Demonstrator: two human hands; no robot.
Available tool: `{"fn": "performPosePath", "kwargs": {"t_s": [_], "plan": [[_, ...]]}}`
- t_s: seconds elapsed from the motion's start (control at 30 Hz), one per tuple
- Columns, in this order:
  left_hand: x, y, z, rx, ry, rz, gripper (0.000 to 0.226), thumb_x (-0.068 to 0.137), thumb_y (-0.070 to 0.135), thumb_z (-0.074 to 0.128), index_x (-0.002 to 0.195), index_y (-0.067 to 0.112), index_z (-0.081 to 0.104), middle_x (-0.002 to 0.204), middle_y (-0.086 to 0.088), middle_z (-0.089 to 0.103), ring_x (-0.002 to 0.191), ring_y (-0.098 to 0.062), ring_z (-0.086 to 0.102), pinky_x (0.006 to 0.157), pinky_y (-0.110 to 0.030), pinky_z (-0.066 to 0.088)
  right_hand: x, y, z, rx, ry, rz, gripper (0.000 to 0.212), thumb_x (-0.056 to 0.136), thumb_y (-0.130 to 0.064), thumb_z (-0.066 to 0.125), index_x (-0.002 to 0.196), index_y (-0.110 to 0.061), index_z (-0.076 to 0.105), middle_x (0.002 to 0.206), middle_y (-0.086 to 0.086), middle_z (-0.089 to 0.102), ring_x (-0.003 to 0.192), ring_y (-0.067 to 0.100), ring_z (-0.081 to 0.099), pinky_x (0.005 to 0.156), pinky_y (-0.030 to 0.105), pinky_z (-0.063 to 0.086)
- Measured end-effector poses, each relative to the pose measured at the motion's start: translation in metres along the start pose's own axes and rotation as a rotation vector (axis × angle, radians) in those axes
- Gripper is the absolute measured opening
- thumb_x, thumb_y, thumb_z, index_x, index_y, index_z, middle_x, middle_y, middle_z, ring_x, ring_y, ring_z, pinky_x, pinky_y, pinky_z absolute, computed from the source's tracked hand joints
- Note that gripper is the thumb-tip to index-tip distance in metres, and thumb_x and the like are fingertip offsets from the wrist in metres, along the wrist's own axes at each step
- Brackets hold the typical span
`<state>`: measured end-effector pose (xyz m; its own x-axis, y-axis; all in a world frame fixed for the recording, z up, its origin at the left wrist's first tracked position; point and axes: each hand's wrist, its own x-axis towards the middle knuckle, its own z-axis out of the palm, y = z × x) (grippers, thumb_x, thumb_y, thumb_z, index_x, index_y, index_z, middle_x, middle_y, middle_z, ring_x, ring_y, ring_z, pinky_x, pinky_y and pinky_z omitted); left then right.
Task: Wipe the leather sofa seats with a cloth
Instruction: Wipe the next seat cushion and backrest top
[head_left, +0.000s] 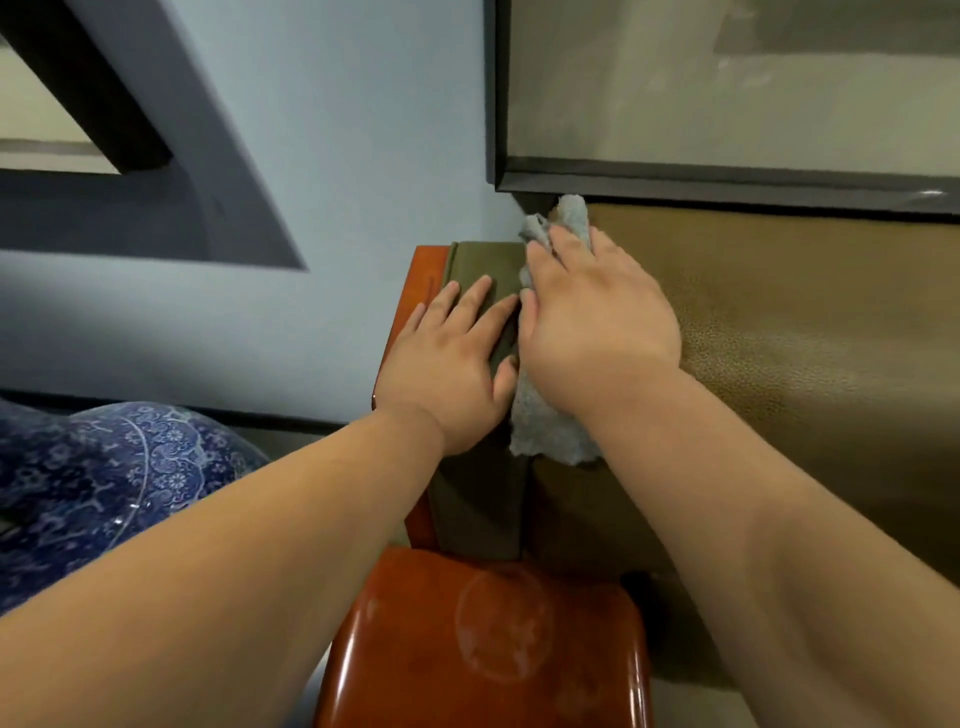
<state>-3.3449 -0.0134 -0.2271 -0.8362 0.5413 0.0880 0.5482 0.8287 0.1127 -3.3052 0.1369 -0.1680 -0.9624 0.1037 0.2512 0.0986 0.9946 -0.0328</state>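
The cloth (545, 421) is grey, nubbly in texture and crumpled, with ragged edges. It lies in the seam where the olive-green padded armrest (480, 499) meets the tan leather sofa cushion (810, 332). One end sticks up past the fingertips near the wall corner; the other end trails out below the wrist, over the seam.

The right hand (592, 317) lies palm-down on the cloth, fingers extended forward and slightly bent over it, pressing it against the leather; whether the fingertips curl around the cloth cannot be told, as they are hidden behind the hand. The left hand (457, 358) lies flat on the armrest pad, fingers straight and spread, holding nothing, its thumb touching the cloth's edge.

The tan cushion has a pebbled grain and a dull sheen. The armrest pad sits in a glossy red-brown wooden arm frame (488, 644), whose rounded front end carries a faint circular emblem.

To the left stands a blue-and-white patterned porcelain vessel (93, 483), apart from the sofa. Behind is a pale blue wall (363, 130), and above the sofa back a dark-framed glass panel (727, 83).
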Motion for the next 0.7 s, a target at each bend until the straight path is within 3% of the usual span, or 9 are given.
{"fn": "performPosePath", "kwargs": {"t_s": [0.1, 0.23, 0.4, 0.5, 0.6, 0.7], "plan": [[0.002, -0.002, -0.003, -0.02, -0.021, 0.021, 0.072, 0.098, 0.06, 0.021, 0.165, 0.033, 0.019, 0.175, 0.0, 0.015, 0.161, -0.028, 0.012, 0.13, -0.051, 0.016, -0.055, 0.013, 0.017, -0.045, 0.126, -0.039, 0.058, 0.108, -0.041, 0.037, 0.159, -0.013, 0.038, 0.163, 0.011, 0.037, 0.154, 0.034, 0.028, 0.128, 0.047, 0.019], [0.0, -0.002, -0.003, -0.022, -0.007, 0.012, 0.072, 0.098, 0.061, 0.022, 0.165, 0.037, 0.02, 0.175, 0.003, 0.016, 0.161, -0.027, 0.013, 0.13, -0.051, 0.016, -0.134, 0.053, 0.052, -0.16, 0.213, -0.179, 0.068, 0.105, -0.038, 0.056, 0.161, -0.011, 0.028, 0.16, 0.015, 0.03, 0.16, 0.035, 0.006, 0.129, 0.049, 0.007], [0.0, -0.002, -0.002, -0.022, 0.009, 0.008, 0.071, 0.099, 0.062, 0.023, 0.165, 0.037, 0.019, 0.175, 0.003, 0.016, 0.161, -0.027, 0.012, 0.13, -0.051, 0.016, -0.093, 0.034, 0.027, -0.122, 0.18, -0.089, 0.07, 0.106, -0.047, 0.044, 0.161, -0.006, 0.029, 0.162, 0.02, 0.033, 0.154, 0.042, 0.021, 0.129, 0.05, 0.007], [-0.001, 0.0, -0.003, -0.016, -0.002, 0.006, 0.071, 0.099, 0.061, 0.019, 0.165, 0.036, 0.018, 0.175, 0.003, 0.014, 0.161, -0.026, 0.011, 0.13, -0.05, 0.016, -0.047, 0.013, 0.004, -0.076, 0.086, 0.066, 0.069, 0.105, -0.052, 0.031, 0.163, -0.013, 0.027, 0.165, 0.014, 0.032, 0.154, 0.036, 0.025, 0.13, 0.049, 0.006], [0.001, 0.002, -0.004, 0.016, -0.018, 0.009, 0.073, 0.097, 0.06, 0.016, 0.166, 0.034, 0.016, 0.176, 0.002, 0.013, 0.161, -0.026, 0.011, 0.13, -0.05, 0.017, -0.03, 0.007, -0.001, -0.029, 0.055, 0.107, 0.068, 0.104, -0.051, 0.034, 0.163, -0.017, 0.029, 0.167, 0.011, 0.031, 0.155, 0.033, 0.023, 0.13, 0.05, 0.006], [0.0, 0.001, -0.004, 0.002, -0.007, 0.003, 0.071, 0.098, 0.06, 0.022, 0.165, 0.035, 0.019, 0.175, 0.002, 0.016, 0.161, -0.027, 0.014, 0.13, -0.05, 0.018, -0.084, 0.02, 0.006, -0.04, 0.055, 0.02, 0.069, 0.106, -0.046, 0.04, 0.165, -0.015, 0.021, 0.167, 0.013, 0.028, 0.157, 0.035, 0.016, 0.13, 0.05, 0.004]]}}
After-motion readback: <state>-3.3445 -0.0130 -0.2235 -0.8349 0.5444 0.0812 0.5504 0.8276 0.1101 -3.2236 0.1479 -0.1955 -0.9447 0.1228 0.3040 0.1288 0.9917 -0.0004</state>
